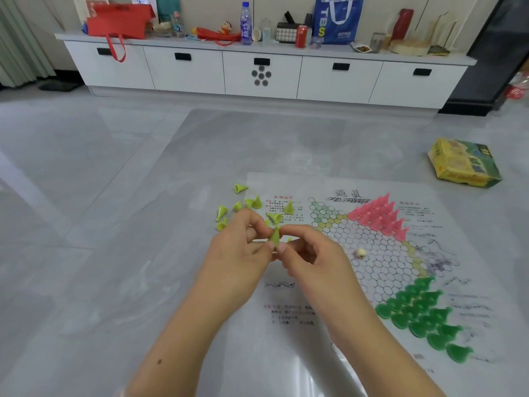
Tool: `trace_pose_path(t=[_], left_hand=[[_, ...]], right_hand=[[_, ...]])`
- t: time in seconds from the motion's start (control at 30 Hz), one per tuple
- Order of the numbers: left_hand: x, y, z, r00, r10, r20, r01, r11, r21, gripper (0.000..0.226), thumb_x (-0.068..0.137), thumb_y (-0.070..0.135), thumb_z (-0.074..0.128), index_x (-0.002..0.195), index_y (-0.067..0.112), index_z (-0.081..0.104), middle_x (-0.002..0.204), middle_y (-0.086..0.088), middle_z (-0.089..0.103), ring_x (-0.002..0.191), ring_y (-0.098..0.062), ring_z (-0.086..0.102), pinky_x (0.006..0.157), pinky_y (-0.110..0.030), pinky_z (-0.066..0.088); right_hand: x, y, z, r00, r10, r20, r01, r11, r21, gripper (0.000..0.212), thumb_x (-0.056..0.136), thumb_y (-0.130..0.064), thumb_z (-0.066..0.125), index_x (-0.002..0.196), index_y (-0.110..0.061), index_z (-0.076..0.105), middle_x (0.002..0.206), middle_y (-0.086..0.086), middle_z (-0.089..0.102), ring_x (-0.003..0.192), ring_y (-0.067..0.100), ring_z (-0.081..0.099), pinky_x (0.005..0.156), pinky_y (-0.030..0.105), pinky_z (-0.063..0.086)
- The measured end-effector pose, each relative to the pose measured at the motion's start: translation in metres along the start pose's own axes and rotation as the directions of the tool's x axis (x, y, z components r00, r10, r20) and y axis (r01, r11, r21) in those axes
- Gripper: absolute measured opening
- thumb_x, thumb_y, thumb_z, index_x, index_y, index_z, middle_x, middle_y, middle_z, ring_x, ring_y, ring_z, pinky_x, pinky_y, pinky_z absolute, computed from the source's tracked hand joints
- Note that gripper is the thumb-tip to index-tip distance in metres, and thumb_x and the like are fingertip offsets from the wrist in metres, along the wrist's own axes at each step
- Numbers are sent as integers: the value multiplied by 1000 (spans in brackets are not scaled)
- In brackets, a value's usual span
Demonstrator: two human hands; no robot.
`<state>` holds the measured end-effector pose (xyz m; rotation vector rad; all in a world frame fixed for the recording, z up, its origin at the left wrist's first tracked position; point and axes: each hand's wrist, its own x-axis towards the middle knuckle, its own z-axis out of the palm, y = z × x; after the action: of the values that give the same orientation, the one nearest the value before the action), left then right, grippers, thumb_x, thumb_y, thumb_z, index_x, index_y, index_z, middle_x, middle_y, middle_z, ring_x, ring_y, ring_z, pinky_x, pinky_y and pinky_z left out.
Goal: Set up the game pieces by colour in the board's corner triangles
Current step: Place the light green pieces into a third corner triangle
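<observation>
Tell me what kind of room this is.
Probably a home living room: a low white cabinet cluttered with bottles and bags runs along the wall, and the game board lies on a glossy tiled floor.

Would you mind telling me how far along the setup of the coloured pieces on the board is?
The pink pieces and the dark green pieces already fill two corner triangles of the board. The left hand and right hand together hold one light green piece. The other light green pieces lie loose beside the board, unplaced.
</observation>
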<state>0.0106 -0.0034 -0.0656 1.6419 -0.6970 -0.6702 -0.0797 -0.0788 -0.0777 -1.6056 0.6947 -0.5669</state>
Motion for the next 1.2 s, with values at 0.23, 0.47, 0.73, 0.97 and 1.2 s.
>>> trace_pose_path(t=[0.23,0.47,0.73,0.97,1.2], left_hand=[[-3,2,5,995,93,-25,-88,984,158,26,85,2,55,82,24,42,105,19,62,77,-1,69,66,-21,51],[-8,1,8,987,160,-3,-154,957,246,27,88,3,49,92,30,47,103,19,61,68,2,65,65,-8,47],[20,-19,-24,947,165,-276,81,707,702,14,90,24,53,101,23,61,92,7,48,79,-12,42,65,-26,31],[57,-21,-36,986,45,-159,124,434,892,49,91,42,47,133,22,35,121,-11,41,98,-34,56,72,-33,37],[79,-30,-33,999,29,15,-22,251,968,43,96,41,35,129,14,34,117,-13,44,95,-36,57,70,-37,42]], right_hand=[[2,-3,-6,999,-35,-22,36,999,15,12,81,-15,65,82,-27,64,59,-12,60,57,-1,52,53,10,41],[5,-7,-14,993,-88,-85,81,994,-77,16,81,-16,65,75,-30,62,62,-4,63,56,1,57,54,12,45],[6,-16,-24,993,-70,-96,70,998,-6,17,84,-12,62,78,-28,61,66,-8,58,54,-6,52,47,5,39],[6,-18,-26,994,-69,-89,71,997,20,13,85,-13,61,82,-26,62,72,-3,62,71,9,62,50,6,42],[7,-17,-26,993,-85,-86,89,995,45,13,85,-15,61,81,-27,61,72,-2,62,77,15,64,52,6,43]])
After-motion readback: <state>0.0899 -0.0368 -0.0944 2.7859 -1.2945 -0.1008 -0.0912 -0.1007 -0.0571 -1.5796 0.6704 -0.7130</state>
